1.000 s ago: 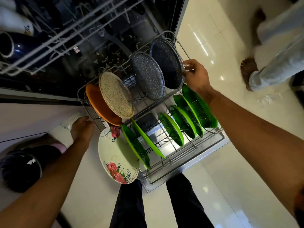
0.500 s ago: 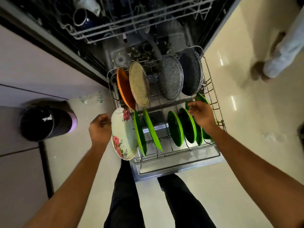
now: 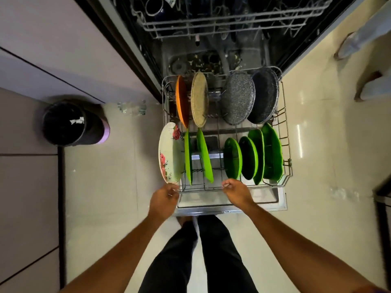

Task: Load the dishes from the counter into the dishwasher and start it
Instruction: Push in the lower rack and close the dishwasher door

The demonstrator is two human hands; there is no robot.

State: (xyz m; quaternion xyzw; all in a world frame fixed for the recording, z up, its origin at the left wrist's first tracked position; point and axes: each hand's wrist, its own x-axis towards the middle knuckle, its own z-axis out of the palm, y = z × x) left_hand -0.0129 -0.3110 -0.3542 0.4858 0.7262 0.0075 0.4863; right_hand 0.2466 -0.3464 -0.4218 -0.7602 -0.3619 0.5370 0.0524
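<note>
My left hand (image 3: 166, 199) and right hand (image 3: 236, 191) clench the front rail of the lower dishwasher rack (image 3: 285, 149), loaded with upright plates (image 3: 271, 153), floral plate (image 3: 170, 157) leftmost.

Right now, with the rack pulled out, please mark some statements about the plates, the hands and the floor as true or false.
1. A dark bin stands on the floor to the left of the lower rack. True.
2. The floral plate stands at the rack's right end. False: it stands at the left end.
3. The left hand and the right hand both hold the rack's front rim. True.
4. The orange plate lies flat. False: it stands on edge in the back row.
</note>
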